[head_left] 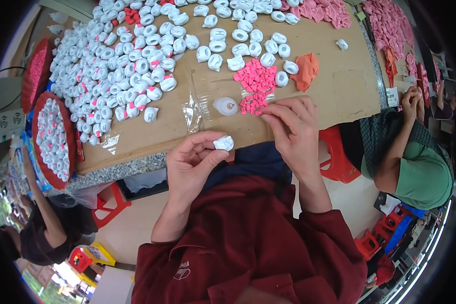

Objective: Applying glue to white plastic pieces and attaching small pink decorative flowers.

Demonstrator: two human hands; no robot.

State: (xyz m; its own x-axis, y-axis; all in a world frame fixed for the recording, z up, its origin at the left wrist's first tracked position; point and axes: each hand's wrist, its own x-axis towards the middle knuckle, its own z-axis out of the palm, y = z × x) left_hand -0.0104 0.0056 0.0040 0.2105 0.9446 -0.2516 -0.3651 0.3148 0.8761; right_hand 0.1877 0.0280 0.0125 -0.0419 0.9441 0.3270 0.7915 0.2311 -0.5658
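Note:
My left hand pinches a small white rounded piece between thumb and fingertips, just off the table's front edge. My right hand reaches to the near edge of a heap of small bright pink pieces. Its thumb and forefinger come together there, and whatever lies between them is too small to tell. Left of that heap sits a translucent whitish domed piece. Beyond the pink heap lie several loose white pieces with dark print.
A big pile of white pieces, some with pink parts, covers the cardboard at left. Red trays stand at the left edge. An orange crumpled piece lies right of the heap. Co-workers sit at both sides, one in a green shirt.

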